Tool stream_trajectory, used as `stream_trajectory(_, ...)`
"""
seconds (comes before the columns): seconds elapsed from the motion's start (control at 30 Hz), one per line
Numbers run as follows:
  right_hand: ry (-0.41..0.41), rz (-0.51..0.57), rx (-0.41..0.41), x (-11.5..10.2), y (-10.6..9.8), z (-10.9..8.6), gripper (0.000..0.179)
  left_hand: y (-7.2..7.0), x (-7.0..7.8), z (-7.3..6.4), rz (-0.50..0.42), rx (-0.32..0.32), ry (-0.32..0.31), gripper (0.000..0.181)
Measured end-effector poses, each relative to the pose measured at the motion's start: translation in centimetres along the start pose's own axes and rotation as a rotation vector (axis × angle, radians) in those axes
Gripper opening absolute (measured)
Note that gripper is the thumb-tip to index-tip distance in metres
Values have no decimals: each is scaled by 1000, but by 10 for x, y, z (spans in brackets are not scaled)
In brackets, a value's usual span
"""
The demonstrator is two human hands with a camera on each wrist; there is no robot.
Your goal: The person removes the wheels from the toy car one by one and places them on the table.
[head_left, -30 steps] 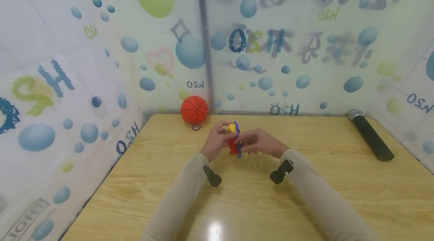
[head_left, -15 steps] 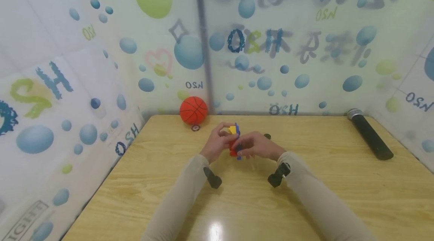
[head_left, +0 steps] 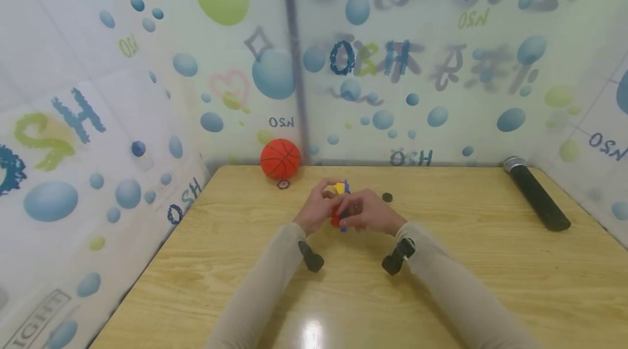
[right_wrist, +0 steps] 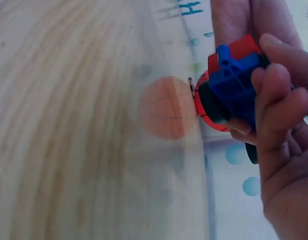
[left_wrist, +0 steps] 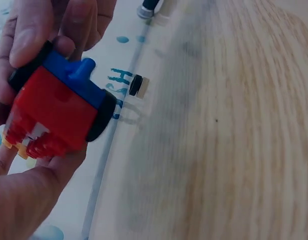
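Observation:
Above the middle of the table, a small toy car with a red body, blue underside, yellow part and black wheels is held on its end between both hands, as the left wrist view shows the toy car (left_wrist: 63, 107). My left hand (head_left: 316, 208) grips its red and yellow side. My right hand (head_left: 374, 214) pinches at a black wheel on the blue side; in the right wrist view the blue underside (right_wrist: 236, 82) faces the camera. Fingers cover part of the wheels. Behind the right hand, a black disc like a wheel (head_left: 387, 197) lies on the table.
A red basketball (head_left: 281, 159) stands at the back left edge, with a small round disc (head_left: 283, 185) in front of it. A black microphone (head_left: 537, 193) lies at the right. Patterned walls (head_left: 363, 109) enclose the wooden table (head_left: 353, 294) at the back and sides.
My right hand has shifted slightly left and closed in on the toy car, uncovering the black disc behind it. The left hand keeps its grip and the toy has turned a little.

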State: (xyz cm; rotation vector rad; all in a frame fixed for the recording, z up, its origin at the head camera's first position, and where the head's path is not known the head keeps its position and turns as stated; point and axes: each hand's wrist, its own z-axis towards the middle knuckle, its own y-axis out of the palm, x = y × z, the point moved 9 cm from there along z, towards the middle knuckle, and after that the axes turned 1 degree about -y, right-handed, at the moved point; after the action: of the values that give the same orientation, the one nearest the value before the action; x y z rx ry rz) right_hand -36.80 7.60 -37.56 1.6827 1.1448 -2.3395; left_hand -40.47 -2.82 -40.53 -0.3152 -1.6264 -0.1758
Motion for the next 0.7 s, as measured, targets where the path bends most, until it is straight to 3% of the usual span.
stream_trajectory(0.3,-17,-5,68,2,1,-4,14,6,2,-1,24,-2,27,35)
stream_trajectory(0.53,-74,-12,78,-11,-10,-10,13,-14,-6,-11,119,62,1,34)
stream_trajectory(0.7,-38,49,135,-11,-39,-12,20,-13,11,-10,113,-18,70,39)
